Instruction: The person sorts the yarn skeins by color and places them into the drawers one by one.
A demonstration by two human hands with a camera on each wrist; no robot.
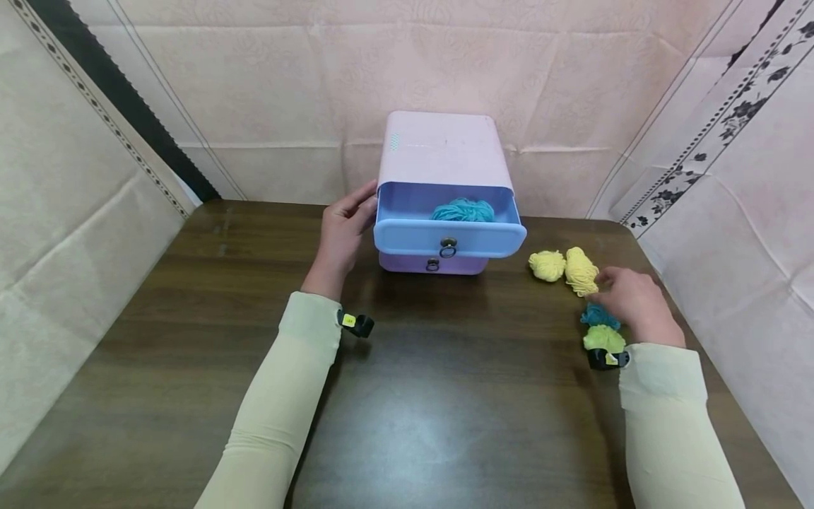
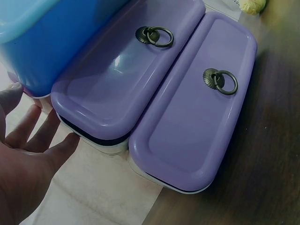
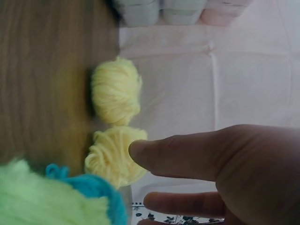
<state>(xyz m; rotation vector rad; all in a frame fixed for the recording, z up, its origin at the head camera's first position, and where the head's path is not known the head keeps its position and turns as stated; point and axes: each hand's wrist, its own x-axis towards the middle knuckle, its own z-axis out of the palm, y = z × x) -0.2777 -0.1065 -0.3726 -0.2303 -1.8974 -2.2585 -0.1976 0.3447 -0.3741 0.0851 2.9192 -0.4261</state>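
Observation:
A small drawer cabinet (image 1: pixel 439 148) stands at the back of the table, its blue top drawer (image 1: pixel 413 239) pulled out with a teal ball of yarn (image 1: pixel 464 211) inside. Two purple drawers (image 2: pixel 187 117) below are closed. My left hand (image 1: pixel 343 230) rests along the cabinet's left side, fingers spread near its edges in the left wrist view. On the right, my right hand (image 1: pixel 639 300) hovers beside several yarn balls, holding nothing. Its thumb overlaps a yellow yarn ball (image 3: pixel 112 157) in the right wrist view. A darker blue yarn ball (image 1: pixel 599 316) lies partly beneath the hand.
Another yellow yarn ball (image 1: pixel 547 266) lies nearer the cabinet. A light green yarn ball (image 1: pixel 603 339) sits closest to the right wrist camera (image 1: pixel 607 359). Brown wooden tabletop (image 1: pixel 407 424) spreads in front, with pale cloth (image 1: pixel 254 78) hanging behind and at both sides.

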